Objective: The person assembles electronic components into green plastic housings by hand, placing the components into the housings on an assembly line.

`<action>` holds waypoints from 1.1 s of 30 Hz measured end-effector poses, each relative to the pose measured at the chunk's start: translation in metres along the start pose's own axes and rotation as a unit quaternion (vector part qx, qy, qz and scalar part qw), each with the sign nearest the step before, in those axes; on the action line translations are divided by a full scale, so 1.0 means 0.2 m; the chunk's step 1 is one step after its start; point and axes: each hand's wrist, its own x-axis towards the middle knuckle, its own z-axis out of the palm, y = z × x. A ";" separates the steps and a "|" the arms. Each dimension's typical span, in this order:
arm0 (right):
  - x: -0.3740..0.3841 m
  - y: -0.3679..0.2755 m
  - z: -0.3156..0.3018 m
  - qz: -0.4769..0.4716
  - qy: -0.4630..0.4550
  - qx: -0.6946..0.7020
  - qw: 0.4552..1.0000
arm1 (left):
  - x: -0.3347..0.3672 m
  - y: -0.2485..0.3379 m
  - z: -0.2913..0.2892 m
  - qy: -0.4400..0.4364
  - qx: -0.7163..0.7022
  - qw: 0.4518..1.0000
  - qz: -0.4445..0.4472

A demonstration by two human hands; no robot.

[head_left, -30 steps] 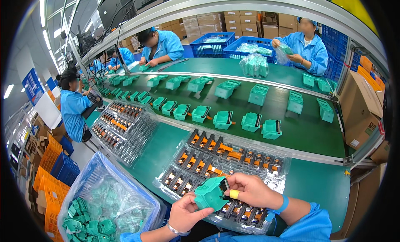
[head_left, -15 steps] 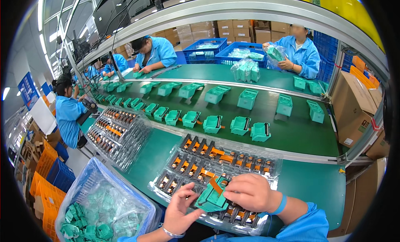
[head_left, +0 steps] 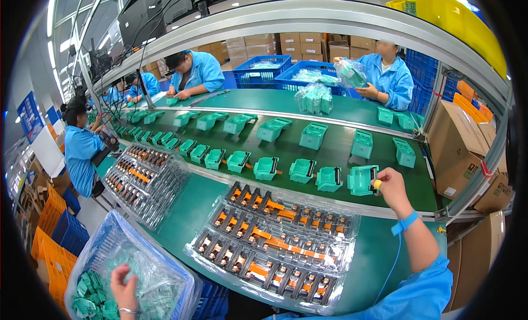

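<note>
My right hand (head_left: 391, 189), a yellow cover on one finger and a blue band with a cord at the wrist, pinches the right edge of a green plastic housing (head_left: 360, 180). That housing has a black strip along its side and stands at the right end of the near row on the dark green belt. Above a lined blue crate (head_left: 190, 290) full of loose green housings (head_left: 93, 292), my left hand (head_left: 124, 287) has its fingers loosely bent and apart, holding nothing. A clear tray (head_left: 275, 232) of black parts with orange flat cables lies between my arms.
Stacked clear trays (head_left: 144, 177) lie farther left on the bench. Two rows of green housings line the belt (head_left: 231, 134). A metal frame bar (head_left: 264, 24) crosses above. Co-workers sit beyond the belt and at left. Cardboard boxes (head_left: 462, 149) stand at right.
My right hand has carried the green housing from above the tray to the belt. My left hand has let go of it and moved left and down over the crate.
</note>
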 end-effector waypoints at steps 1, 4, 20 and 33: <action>0.07 0.05 -0.01 0.079 -0.022 0.054 0.995 | -0.01 -0.12 -0.16 0.036 0.051 0.998 -0.017; 0.19 0.21 0.03 0.164 -0.021 0.069 0.984 | -0.12 -0.35 -0.54 0.137 0.158 0.975 -0.070; 0.19 0.07 0.23 -0.048 -0.059 -0.122 0.990 | -0.16 -0.47 -0.93 0.118 0.359 0.920 -0.105; -0.46 -0.42 0.33 -0.088 -0.168 -0.093 0.977 | 0.24 -0.73 -1.13 0.150 0.594 0.764 -0.202</action>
